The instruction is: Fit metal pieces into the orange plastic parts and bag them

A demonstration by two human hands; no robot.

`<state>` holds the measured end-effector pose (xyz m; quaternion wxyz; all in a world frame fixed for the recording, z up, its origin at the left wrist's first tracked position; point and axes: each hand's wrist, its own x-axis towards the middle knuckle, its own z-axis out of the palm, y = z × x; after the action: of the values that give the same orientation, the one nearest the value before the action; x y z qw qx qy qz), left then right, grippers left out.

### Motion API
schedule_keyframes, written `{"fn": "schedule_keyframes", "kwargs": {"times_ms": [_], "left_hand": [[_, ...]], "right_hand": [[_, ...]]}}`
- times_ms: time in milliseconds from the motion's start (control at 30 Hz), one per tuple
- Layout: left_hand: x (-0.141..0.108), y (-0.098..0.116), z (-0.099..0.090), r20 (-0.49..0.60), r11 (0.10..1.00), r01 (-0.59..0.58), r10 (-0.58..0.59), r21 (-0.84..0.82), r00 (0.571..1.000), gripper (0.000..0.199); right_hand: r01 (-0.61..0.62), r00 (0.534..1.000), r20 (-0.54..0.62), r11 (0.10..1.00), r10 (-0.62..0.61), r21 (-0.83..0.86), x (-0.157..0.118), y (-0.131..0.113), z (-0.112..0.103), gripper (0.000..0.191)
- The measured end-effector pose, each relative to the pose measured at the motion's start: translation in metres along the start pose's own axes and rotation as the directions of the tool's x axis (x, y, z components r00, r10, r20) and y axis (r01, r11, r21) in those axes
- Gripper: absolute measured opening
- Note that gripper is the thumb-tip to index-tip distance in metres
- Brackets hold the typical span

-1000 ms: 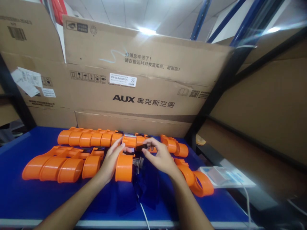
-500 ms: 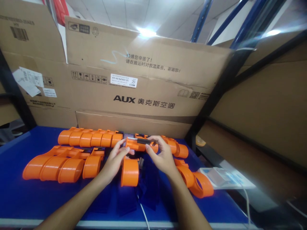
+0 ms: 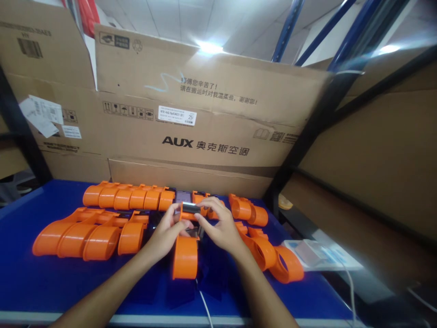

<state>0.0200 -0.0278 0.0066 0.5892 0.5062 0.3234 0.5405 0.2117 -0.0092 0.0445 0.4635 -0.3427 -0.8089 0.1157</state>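
Note:
Between my hands is an orange tape dispenser [image 3: 187,216] with a black strip [image 3: 191,208] along its top edge, pale teeth showing behind the strip. My left hand [image 3: 167,234] grips the dispenser's left end, thumb in front and fingers behind. At the right end, my right hand [image 3: 220,225] pinches the black strip between thumb and fingers. Directly below hangs or stands an orange drum [image 3: 185,258]; whether it belongs to the held dispenser cannot be made out. Dark and grey parts beneath the fingers are mostly hidden.
Two rows of orange tape dispensers [image 3: 102,240] line the left of the blue table [image 3: 136,291]. More dispensers [image 3: 288,264] lie on the right, beside a white box-like item [image 3: 310,253]. A phone-like screen [image 3: 183,196] stands behind my hands. Cardboard [image 3: 205,127] walls the back.
My right hand has shifted left and closer to my left hand. The held dispenser has turned, bringing the toothed edge into view. The orange drum below sits slightly lower.

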Motion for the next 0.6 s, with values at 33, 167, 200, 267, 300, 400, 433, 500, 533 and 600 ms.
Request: {"fn": "schedule_keyframes", "kwargs": {"times_ms": [33,167,200,267,300,400,433,500,533,600], "left_hand": [[0.0,0.0,0.0,-0.009,1.0,0.0,0.0,0.012,1.0,0.053],[0.001,0.0,0.0,0.002,0.999,-0.009,0.009,0.031,1.0,0.049],[0.002,-0.001,-0.001,0.0,1.0,-0.004,0.004,0.028,1.0,0.049],[0.003,-0.002,-0.003,-0.018,0.999,0.02,-0.019,0.025,1.0,0.05],[0.003,-0.002,-0.004,-0.03,0.999,0.032,-0.031,0.025,0.999,0.05],[0.004,-0.003,-0.007,-0.069,0.999,0.046,-0.044,0.02,0.997,0.051],[0.005,-0.003,-0.008,-0.078,0.999,0.045,-0.044,0.016,0.996,0.05],[0.006,-0.003,-0.009,-0.086,0.999,0.042,-0.041,0.007,0.995,0.047],[0.006,-0.002,-0.009,-0.089,0.999,0.041,-0.041,0.002,0.995,0.046],[0.006,-0.003,-0.01,-0.093,0.999,0.046,-0.047,-0.013,0.995,0.045]], "right_hand": [[0.0,1.0,0.012,1.0,0.0,0.01,0.0,-0.001,0.001,0.012],[-0.015,0.997,0.075,0.999,0.012,0.038,-0.001,-0.005,0.001,0.023],[-0.028,0.997,0.074,0.999,0.026,0.036,-0.001,-0.005,0.0,0.026],[-0.068,0.997,0.045,0.997,0.067,0.02,0.0,-0.002,-0.004,0.027],[-0.091,0.995,0.026,0.996,0.091,0.005,0.0,0.0,-0.006,0.023],[-0.134,0.987,0.084,0.989,0.14,-0.067,0.001,0.007,-0.014,0.018],[-0.128,0.977,0.16,0.988,0.142,-0.091,0.0,0.008,-0.017,0.018],[-0.096,0.924,0.358,0.987,0.136,-0.128,-0.001,0.008,-0.023,0.013],[-0.082,0.884,0.445,0.986,0.14,-0.148,-0.002,0.007,-0.025,0.012],[-0.081,0.81,0.556,0.975,0.186,-0.208,-0.005,0.003,-0.028,0.021]]}}
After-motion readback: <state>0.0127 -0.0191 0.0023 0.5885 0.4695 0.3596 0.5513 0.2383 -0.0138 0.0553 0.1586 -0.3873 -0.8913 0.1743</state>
